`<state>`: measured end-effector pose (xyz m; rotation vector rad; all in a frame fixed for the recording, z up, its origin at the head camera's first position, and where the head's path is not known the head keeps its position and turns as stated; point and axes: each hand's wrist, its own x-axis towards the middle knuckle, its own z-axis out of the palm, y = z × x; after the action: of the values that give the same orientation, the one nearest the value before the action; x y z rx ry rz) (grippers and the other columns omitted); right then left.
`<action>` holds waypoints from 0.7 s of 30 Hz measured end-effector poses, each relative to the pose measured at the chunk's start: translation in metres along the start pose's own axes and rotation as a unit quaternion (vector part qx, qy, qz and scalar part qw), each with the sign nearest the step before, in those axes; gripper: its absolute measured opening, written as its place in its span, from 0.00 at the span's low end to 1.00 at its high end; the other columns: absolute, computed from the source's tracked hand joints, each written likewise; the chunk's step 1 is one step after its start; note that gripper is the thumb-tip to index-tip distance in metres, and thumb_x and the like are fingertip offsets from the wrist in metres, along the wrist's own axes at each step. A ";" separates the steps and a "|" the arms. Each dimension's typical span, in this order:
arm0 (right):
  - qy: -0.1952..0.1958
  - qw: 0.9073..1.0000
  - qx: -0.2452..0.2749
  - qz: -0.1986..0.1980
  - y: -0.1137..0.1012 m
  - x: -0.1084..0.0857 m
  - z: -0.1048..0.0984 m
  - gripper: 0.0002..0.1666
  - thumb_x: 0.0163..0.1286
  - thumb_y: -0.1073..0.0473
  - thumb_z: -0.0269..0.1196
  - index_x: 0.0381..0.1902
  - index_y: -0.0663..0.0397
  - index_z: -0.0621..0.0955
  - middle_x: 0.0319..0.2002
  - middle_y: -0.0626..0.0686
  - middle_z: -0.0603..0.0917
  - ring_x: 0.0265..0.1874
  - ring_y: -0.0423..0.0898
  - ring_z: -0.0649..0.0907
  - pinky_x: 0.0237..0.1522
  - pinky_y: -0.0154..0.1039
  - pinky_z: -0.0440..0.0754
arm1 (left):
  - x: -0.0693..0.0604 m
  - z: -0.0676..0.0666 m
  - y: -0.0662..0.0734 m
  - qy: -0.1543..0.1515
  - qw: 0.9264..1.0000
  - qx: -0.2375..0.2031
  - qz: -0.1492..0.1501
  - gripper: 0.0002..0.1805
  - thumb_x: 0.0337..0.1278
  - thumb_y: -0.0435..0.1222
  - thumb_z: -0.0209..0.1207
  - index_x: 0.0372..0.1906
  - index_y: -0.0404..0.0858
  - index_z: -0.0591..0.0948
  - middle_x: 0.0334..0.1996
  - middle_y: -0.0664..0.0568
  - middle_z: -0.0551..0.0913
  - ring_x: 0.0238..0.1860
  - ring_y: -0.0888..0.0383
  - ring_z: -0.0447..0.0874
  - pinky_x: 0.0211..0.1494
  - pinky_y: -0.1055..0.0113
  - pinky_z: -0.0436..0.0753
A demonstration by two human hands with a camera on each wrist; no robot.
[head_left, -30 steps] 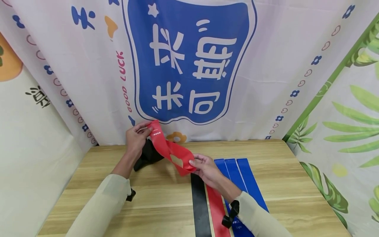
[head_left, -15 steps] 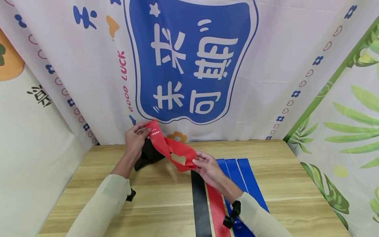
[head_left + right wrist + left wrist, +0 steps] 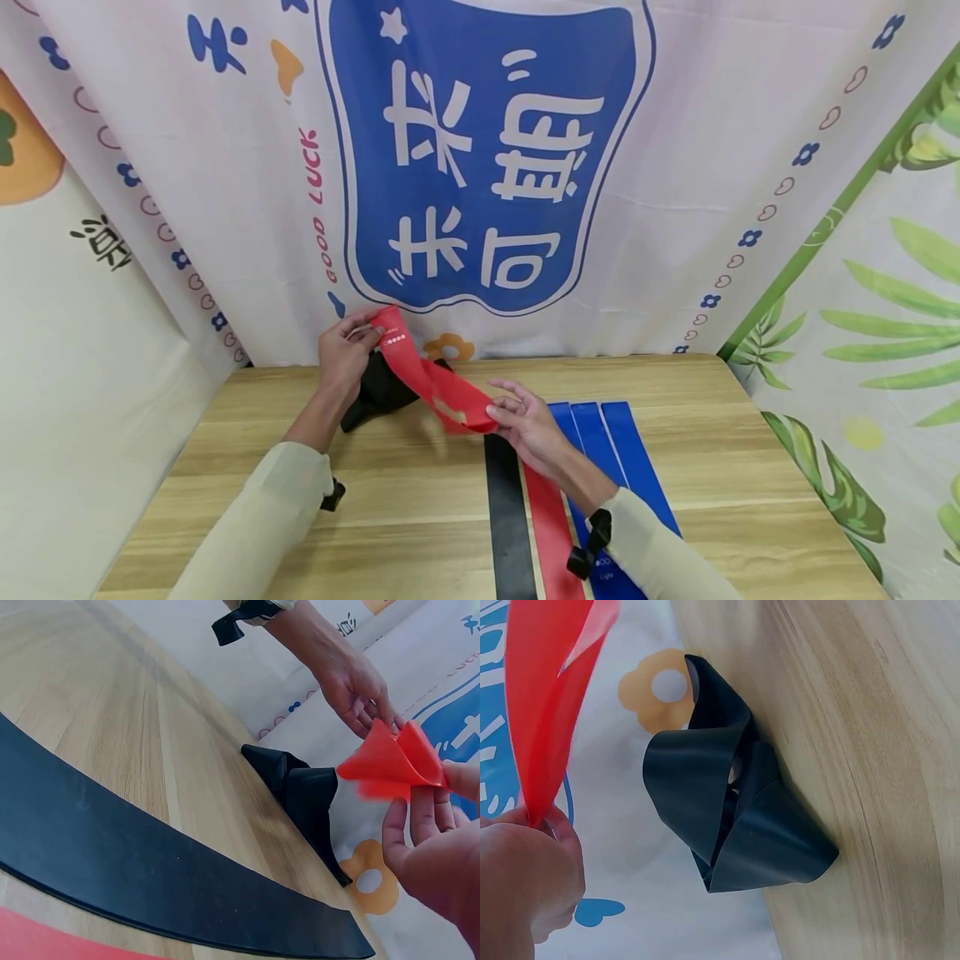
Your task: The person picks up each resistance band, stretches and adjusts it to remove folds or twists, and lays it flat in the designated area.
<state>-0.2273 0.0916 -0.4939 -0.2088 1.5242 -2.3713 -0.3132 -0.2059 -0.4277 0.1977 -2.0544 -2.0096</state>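
A red resistance band, a loop with white print near its upper end, is stretched in the air between both hands. My left hand pinches the printed end at the upper left. At the lower right end, my right hand holds the loop between thumb and fingers. Behind and below the left hand lies a crumpled black resistance band on the table, folded over itself. In the right wrist view the red band bunches between the two hands, and part of it is blurred.
On the wooden table, a flat black band, a flat red band and several blue bands lie side by side under and beside the right forearm. A printed cloth hangs behind the table's far edge.
The lower part of the red band has narrowed and its loop opening has become smaller. Some right-hand fingers have lifted a little. The left hand has barely moved.
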 end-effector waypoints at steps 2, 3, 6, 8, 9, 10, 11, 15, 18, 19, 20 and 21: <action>-0.006 1.000 0.002 -0.003 0.000 0.000 -0.001 0.34 0.79 0.69 0.61 0.78 0.58 0.67 0.44 0.50 0.86 0.43 0.44 0.87 0.54 0.38 0.87 | 0.000 0.000 0.000 -0.001 1.000 -0.004 0.003 0.18 0.71 0.27 0.64 0.63 0.35 0.85 0.55 0.45 0.85 0.48 0.61 0.87 0.49 0.76 0.87; -0.009 1.000 0.003 -0.004 0.000 -0.001 -0.001 0.33 0.79 0.69 0.61 0.78 0.59 0.68 0.45 0.50 0.85 0.44 0.44 0.86 0.55 0.38 0.87 | 0.000 0.000 0.000 -0.002 1.000 -0.003 0.005 0.18 0.71 0.27 0.64 0.63 0.34 0.85 0.55 0.45 0.85 0.48 0.61 0.87 0.48 0.76 0.87; -0.022 1.000 -0.002 -0.006 0.000 -0.002 -0.002 0.28 0.78 0.69 0.62 0.73 0.64 0.73 0.53 0.53 0.81 0.53 0.48 0.83 0.58 0.40 0.87 | -0.001 0.000 0.000 -0.002 1.000 -0.003 0.008 0.18 0.71 0.27 0.64 0.63 0.34 0.85 0.54 0.45 0.84 0.48 0.61 0.87 0.49 0.76 0.87; -0.029 0.999 -0.011 -0.005 -0.001 -0.004 -0.002 0.24 0.77 0.70 0.63 0.68 0.67 0.77 0.59 0.56 0.78 0.58 0.51 0.81 0.59 0.41 0.87 | -0.001 0.001 0.000 -0.003 1.000 -0.001 0.008 0.18 0.71 0.27 0.63 0.63 0.34 0.85 0.55 0.44 0.84 0.48 0.60 0.87 0.49 0.76 0.87; -0.032 0.999 -0.018 -0.006 -0.002 -0.005 -0.002 0.23 0.75 0.71 0.65 0.66 0.67 0.78 0.61 0.56 0.77 0.59 0.51 0.81 0.59 0.40 0.87 | -0.001 0.000 0.000 -0.003 1.000 -0.001 0.007 0.18 0.71 0.27 0.63 0.63 0.34 0.85 0.54 0.44 0.84 0.49 0.60 0.87 0.49 0.76 0.87; -0.035 0.999 -0.026 -0.007 -0.002 -0.005 -0.002 0.23 0.74 0.71 0.66 0.65 0.68 0.79 0.62 0.57 0.77 0.59 0.52 0.81 0.58 0.40 0.87 | 0.000 0.000 -0.001 -0.003 1.000 -0.001 0.006 0.18 0.71 0.27 0.63 0.62 0.35 0.85 0.54 0.44 0.84 0.49 0.60 0.87 0.49 0.76 0.87; -0.038 0.999 -0.034 -0.008 -0.002 -0.006 -0.002 0.24 0.72 0.72 0.67 0.64 0.69 0.80 0.62 0.58 0.77 0.58 0.52 0.82 0.58 0.39 0.87 | 0.000 0.000 -0.001 -0.004 1.000 0.000 0.006 0.18 0.71 0.27 0.63 0.62 0.35 0.85 0.54 0.44 0.84 0.49 0.59 0.87 0.50 0.75 0.87; -0.039 0.997 -0.065 -0.013 -0.001 -0.006 -0.001 0.26 0.67 0.76 0.70 0.63 0.71 0.80 0.60 0.59 0.80 0.54 0.50 0.85 0.56 0.39 0.88 | 0.000 0.000 -0.002 -0.004 1.000 0.003 0.003 0.18 0.71 0.26 0.63 0.62 0.34 0.85 0.55 0.44 0.84 0.49 0.59 0.87 0.50 0.75 0.87; -0.032 0.995 -0.091 -0.017 0.000 -0.007 0.001 0.26 0.67 0.76 0.70 0.62 0.70 0.81 0.57 0.58 0.83 0.51 0.49 0.87 0.55 0.40 0.88 | 0.000 0.000 -0.002 -0.003 1.000 0.005 0.003 0.18 0.71 0.26 0.63 0.63 0.34 0.84 0.55 0.43 0.84 0.49 0.59 0.87 0.51 0.75 0.87; -0.030 0.994 -0.101 -0.020 0.000 -0.007 0.001 0.25 0.67 0.75 0.70 0.62 0.70 0.81 0.56 0.58 0.83 0.51 0.49 0.87 0.55 0.40 0.88 | 0.000 0.000 -0.002 -0.003 1.000 0.006 0.003 0.18 0.71 0.26 0.63 0.63 0.34 0.84 0.55 0.43 0.84 0.49 0.59 0.87 0.51 0.75 0.87; -0.026 0.993 -0.113 -0.023 0.000 -0.007 0.001 0.24 0.67 0.74 0.71 0.61 0.69 0.82 0.55 0.58 0.84 0.50 0.49 0.87 0.55 0.39 0.88 | -0.001 0.000 -0.002 -0.004 1.000 0.007 0.003 0.18 0.71 0.26 0.63 0.63 0.34 0.84 0.56 0.43 0.84 0.49 0.59 0.87 0.51 0.74 0.87; -0.021 0.992 -0.125 -0.026 0.001 -0.007 0.001 0.24 0.68 0.73 0.71 0.61 0.68 0.83 0.55 0.58 0.85 0.50 0.49 0.88 0.54 0.39 0.88 | -0.001 0.000 -0.002 -0.004 1.000 0.007 0.004 0.19 0.71 0.26 0.63 0.63 0.34 0.84 0.56 0.43 0.84 0.50 0.59 0.87 0.52 0.74 0.87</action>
<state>-0.2205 0.0925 -0.4939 -0.3572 1.8150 -2.1927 -0.3125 -0.2052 -0.4300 0.1842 -2.0711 -1.9970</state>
